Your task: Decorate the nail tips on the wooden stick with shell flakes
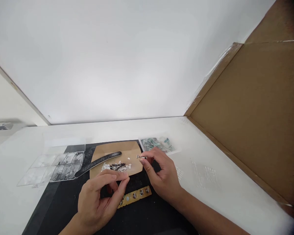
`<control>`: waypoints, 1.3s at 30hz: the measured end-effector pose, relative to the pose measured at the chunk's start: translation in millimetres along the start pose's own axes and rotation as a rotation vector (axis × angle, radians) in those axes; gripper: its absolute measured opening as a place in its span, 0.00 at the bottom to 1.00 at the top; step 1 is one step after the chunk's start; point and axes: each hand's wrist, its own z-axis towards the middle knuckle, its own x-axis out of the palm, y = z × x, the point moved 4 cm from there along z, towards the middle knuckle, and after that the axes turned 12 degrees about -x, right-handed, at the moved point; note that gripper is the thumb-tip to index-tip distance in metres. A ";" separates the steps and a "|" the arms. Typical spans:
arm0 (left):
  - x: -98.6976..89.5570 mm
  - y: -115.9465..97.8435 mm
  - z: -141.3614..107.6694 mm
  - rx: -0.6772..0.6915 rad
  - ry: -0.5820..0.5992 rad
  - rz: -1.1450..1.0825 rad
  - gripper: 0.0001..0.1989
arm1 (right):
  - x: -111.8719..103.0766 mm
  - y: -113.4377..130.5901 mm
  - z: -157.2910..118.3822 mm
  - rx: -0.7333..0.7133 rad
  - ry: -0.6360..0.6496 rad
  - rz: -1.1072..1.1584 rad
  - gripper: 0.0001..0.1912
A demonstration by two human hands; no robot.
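Note:
My right hand (161, 173) pinches a small silver metal piece (138, 156) between thumb and fingertips, above the right edge of a brown paper tray (134, 147). My left hand (100, 195) is closed in a pinch at the tray's near edge; whatever sits between its fingertips is too small to make out. Small white flakes and dark slivers (121, 166) lie in the tray. Across its left side rests a curved black nail file (98, 164). Below the hands lies a gold strip (137, 196) with several small silver pieces on it, partly hidden by my left hand.
A clear compartment box (66, 166) with white pieces in it stands open at the left. Behind my right hand is a white tray (171, 152) of greenish packets. Clear sheets of small tabs (205, 174) lie at the right. A black mat (147, 222) covers the middle; a cardboard panel (254, 117) bounds the right.

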 end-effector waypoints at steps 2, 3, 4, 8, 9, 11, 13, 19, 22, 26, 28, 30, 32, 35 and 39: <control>-0.4 -3.0 1.6 0.037 0.010 0.047 0.18 | -2.0 -4.0 0.9 0.015 -0.018 -0.016 0.05; -1.0 -4.6 2.4 0.066 0.009 0.074 0.18 | -2.9 -5.3 1.5 0.015 -0.027 -0.024 0.05; -1.9 -6.0 3.3 0.093 0.003 0.103 0.17 | -3.7 -6.1 2.1 0.010 -0.034 -0.035 0.05; -4.7 -5.6 7.5 0.156 0.004 0.185 0.15 | -4.0 -5.9 2.7 -0.022 -0.022 -0.069 0.05; -5.3 -3.7 8.7 0.152 0.013 0.197 0.15 | -3.7 -5.6 2.4 -0.029 -0.018 -0.072 0.06; -7.2 1.2 11.4 0.124 0.017 0.226 0.14 | -3.2 -5.3 1.6 -0.037 -0.014 -0.074 0.06; -9.9 6.8 14.3 0.081 0.002 0.272 0.12 | -2.7 -5.3 1.2 -0.040 -0.008 -0.075 0.06; -12.5 21.4 23.3 0.025 0.021 0.416 0.05 | -2.8 -4.7 1.7 -0.042 -0.001 -0.073 0.07; -13.1 27.9 26.1 0.026 0.019 0.516 0.07 | -3.3 -4.3 1.7 -0.041 0.003 -0.075 0.07; -15.7 33.8 28.6 -0.003 0.037 0.578 0.07 | -3.6 -4.2 1.5 -0.046 0.011 -0.075 0.07; -16.8 35.6 29.9 -0.022 0.063 0.578 0.07 | -3.7 -3.6 1.9 -0.055 0.014 -0.076 0.06; -17.0 36.8 30.8 -0.031 0.099 0.589 0.07 | -3.9 -2.5 2.6 -0.071 0.013 -0.076 0.06; -16.5 37.4 31.0 -0.022 0.127 0.612 0.06 | -3.6 -1.3 3.0 -0.086 0.016 -0.072 0.06; -16.1 36.9 30.7 0.003 0.125 0.617 0.05 | -2.2 0.1 2.8 -0.100 0.036 -0.069 0.05; -16.2 37.5 30.7 0.004 0.132 0.585 0.05 | -1.9 1.8 2.2 -0.119 0.038 -0.072 0.04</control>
